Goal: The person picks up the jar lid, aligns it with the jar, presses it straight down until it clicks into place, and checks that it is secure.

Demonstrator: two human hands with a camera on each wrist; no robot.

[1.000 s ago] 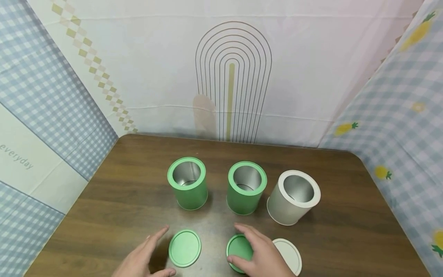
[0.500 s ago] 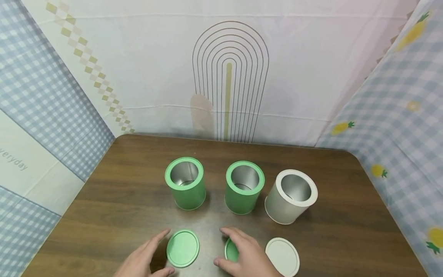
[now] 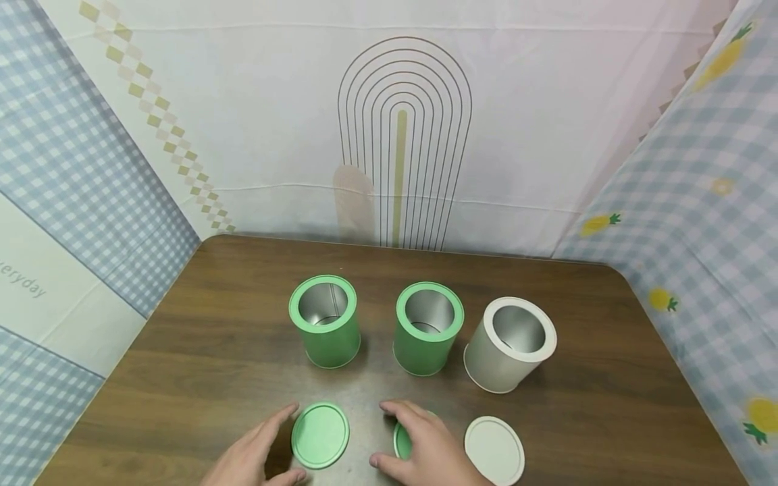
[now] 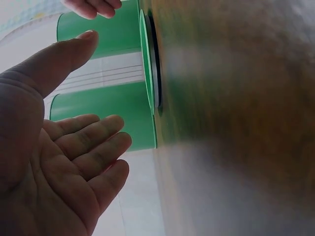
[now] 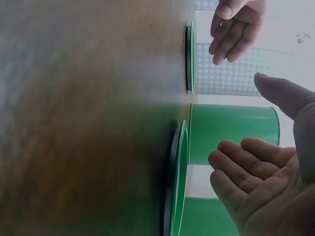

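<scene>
Two round green lids lie on the wooden table. My left hand (image 3: 252, 452) is held just left of the left green lid (image 3: 320, 435), thumb and fingers spread apart with nothing between them. Over the right green lid (image 3: 402, 442) hovers my right hand (image 3: 425, 445), hiding most of it; its fingers are relaxed and grasp nothing. In the right wrist view this lid (image 5: 178, 182) lies flat, apart from the palm. A white lid (image 3: 494, 451) rests to the right of that hand. Behind the lids stand a left green can (image 3: 331, 344), a right green can (image 3: 423, 351) and a white can (image 3: 501, 364).
All three cans are uncovered, their shiny metal insides showing. The brown table (image 3: 231, 324) reaches back to a white cloth (image 3: 273, 135) with printed arches. Blue checked cloth (image 3: 687, 223) hangs along both sides.
My right hand has shifted left across the right green lid, uncovering the white lid. The left hand stays beside its lid. The head view has turned slightly to the right.
</scene>
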